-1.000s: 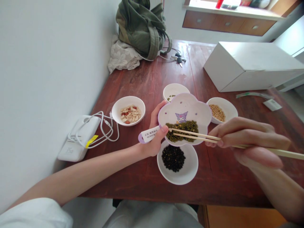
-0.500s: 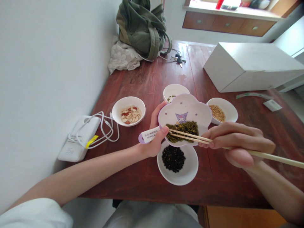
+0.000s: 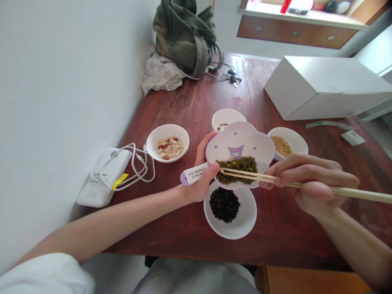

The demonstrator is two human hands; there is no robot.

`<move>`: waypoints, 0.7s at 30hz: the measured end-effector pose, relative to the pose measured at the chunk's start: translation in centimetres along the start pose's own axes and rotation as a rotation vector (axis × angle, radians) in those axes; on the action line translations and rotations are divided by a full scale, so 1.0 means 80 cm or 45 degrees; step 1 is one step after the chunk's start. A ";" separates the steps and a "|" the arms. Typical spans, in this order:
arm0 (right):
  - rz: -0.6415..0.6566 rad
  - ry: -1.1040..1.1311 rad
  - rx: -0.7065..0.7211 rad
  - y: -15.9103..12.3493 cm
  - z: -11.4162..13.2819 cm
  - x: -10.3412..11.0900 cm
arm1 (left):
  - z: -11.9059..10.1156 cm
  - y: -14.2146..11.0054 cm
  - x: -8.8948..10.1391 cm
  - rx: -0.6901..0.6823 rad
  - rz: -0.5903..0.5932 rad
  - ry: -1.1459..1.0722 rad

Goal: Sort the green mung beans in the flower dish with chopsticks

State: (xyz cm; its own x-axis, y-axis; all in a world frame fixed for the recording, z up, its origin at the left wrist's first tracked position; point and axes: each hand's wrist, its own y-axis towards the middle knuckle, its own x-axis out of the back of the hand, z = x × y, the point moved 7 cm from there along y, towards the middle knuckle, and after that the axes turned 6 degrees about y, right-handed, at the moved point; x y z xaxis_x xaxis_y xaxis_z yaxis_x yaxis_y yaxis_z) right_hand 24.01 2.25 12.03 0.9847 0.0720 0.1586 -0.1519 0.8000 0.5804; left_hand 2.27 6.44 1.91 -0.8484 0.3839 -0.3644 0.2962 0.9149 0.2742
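In the right hand [image 3: 309, 179], the chopsticks [image 3: 248, 175] look like matt, smooth bamboo. Just left of that hand, the dish [image 3: 241, 139] is glossy plastic. Around the hands, the bowls [image 3: 241, 224] are glazed ceramic, and the worktop [image 3: 294, 241] is worn, semi-gloss wood.

From here I can make out a white label [image 3: 194, 173] on the lilac handle of the flower-shaped dish [image 3: 239, 141], printed with dark characters that look Chinese, but they're too small and blurred for me to read. A yellow tag [image 3: 120, 181] on the white block [image 3: 102, 183] at left and a white slip [image 3: 353, 138] at far right show nothing legible.
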 end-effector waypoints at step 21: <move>0.013 -0.035 0.042 0.010 0.009 -0.019 | 0.001 0.000 0.001 -0.034 -0.006 0.023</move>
State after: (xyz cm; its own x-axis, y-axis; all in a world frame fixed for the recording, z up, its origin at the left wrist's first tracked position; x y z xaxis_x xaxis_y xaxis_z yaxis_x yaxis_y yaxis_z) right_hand 22.37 2.36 12.79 0.9805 0.0634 0.1861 -0.1651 0.7793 0.6045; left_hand 2.19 6.48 1.82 -0.8578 0.3768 -0.3495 0.2804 0.9131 0.2961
